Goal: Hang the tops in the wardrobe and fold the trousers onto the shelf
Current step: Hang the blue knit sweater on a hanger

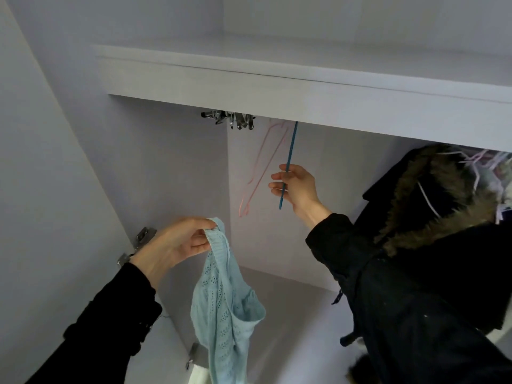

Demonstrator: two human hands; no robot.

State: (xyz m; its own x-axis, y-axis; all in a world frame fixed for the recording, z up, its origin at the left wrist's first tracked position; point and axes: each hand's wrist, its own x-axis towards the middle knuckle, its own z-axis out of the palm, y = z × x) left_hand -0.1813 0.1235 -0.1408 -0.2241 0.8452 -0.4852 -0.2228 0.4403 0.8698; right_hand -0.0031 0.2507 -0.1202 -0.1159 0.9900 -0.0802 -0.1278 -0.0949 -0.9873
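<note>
Where pale wardrobe (171,167) opens, shelf (277,87) above, black coat (429,259) hanging

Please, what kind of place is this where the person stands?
Most likely the inside of a bedroom wardrobe. A white shelf runs across the top, hangers hang beneath it, including the blue hanger that the right hand grips, and a dark fur-hooded coat hangs at the right.

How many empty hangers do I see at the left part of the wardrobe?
2: a blue hanger that the right hand grips, and a pink hanger just left of it. More may hide behind the black coat.
</note>
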